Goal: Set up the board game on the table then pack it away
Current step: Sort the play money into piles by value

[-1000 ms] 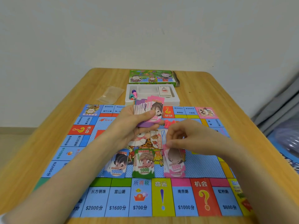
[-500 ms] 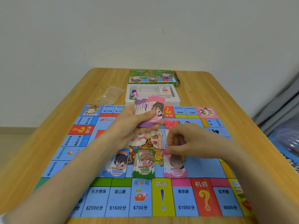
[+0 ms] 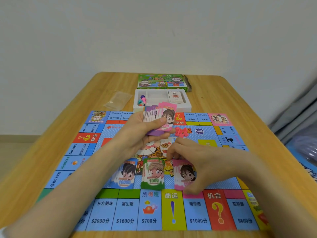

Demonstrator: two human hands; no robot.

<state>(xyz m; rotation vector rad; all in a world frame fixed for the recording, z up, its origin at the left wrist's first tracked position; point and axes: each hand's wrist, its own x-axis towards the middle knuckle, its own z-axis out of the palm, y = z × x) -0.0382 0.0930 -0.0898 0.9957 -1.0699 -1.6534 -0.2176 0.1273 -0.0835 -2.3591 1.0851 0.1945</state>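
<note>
1. Head view, the only one going. Can see the left hand [image 3: 142, 136] gripping a fan of play money [image 3: 161, 115] above the far half of the game board [image 3: 171, 212], same as a second ago.
2. Big change: dropped the right hand [image 3: 197, 164] onto the pink pile [image 3: 184, 176] on the near middle of the board, beside the green pile [image 3: 153, 174] and blue pile [image 3: 125, 176]. Was hanging higher a moment back. Now pinching that pile end to end, fingertips at the far edge, thumb at the near one.
3. Reading it as another pink note laid down and squared up. So still sorting cash, setup maybe halfway.
4. Just beyond the board's far edge on the surface [image 3: 257, 117]: white tray [image 3: 187, 105] with cards and pawns, then the box [image 3: 161, 81]. Not packing anything away yet.
</note>
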